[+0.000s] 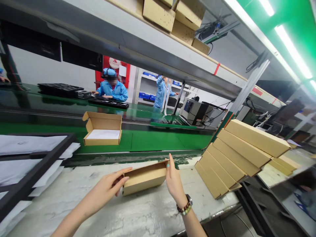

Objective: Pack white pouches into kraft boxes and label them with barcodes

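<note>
**Long carton held end to end, just short of the belt**

Held between both hands on the white workbench (138,214), just on the near side of the green conveyor belt (153,140): a long cardboard carton (145,177), lying lengthwise. Left hand (108,186) clamped on its left end, thumb above, fingers curled in against the cardboard. Right hand (174,182) pressed flat against the right end, fingers straight and together (beaded bracelet and watch at the wrist). On the belt itself, an open mailer box (102,133) with a white sheet inside. Right of the belt's near edge, a leaning stack of closed cartons (237,158). Seemingly mid-squaring of the carton. Next calls for even pressure from both ends, to avoid buckling thin walls.
</note>
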Tool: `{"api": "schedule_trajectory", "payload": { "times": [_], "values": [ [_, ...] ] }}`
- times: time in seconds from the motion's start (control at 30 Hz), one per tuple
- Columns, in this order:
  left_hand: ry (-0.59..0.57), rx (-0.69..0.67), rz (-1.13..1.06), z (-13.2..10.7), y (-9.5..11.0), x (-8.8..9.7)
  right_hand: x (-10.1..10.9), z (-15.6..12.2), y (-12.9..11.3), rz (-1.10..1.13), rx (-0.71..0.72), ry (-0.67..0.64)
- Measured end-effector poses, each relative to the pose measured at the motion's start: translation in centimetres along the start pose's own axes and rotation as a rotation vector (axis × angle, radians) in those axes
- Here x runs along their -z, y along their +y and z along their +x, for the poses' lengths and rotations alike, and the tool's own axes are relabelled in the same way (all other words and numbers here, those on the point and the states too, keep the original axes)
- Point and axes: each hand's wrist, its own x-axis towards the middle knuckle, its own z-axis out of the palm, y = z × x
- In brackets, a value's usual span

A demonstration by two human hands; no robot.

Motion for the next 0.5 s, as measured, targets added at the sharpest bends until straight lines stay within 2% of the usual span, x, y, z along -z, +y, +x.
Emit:
{"api": "schedule_trajectory", "payload": {
  "times": [0.13, 0.27, 0.4, 0.5],
  "values": [
    [0.077, 0.049, -0.015, 0.6, -0.5, 0.3, -1.3, -0.2, 0.5, -0.001, 0.069, 0.029],
    [0.14, -0.042, 0.118, -0.3, -1.7, -0.6, -0.7, -1.7, 2.3, 0.0, 0.173, -0.033],
    [0.081, -0.089, 0.245, -1.3, -4.8, -2.5, 0.2, -3.4, 4.1, -0.142, 0.212, -0.149],
    [0.165, -0.126, 0.037, -0.7, -7.1, -4.5, 0.3, -3.9, 4.3, -0.253, 0.275, -0.13]
  ]
}}
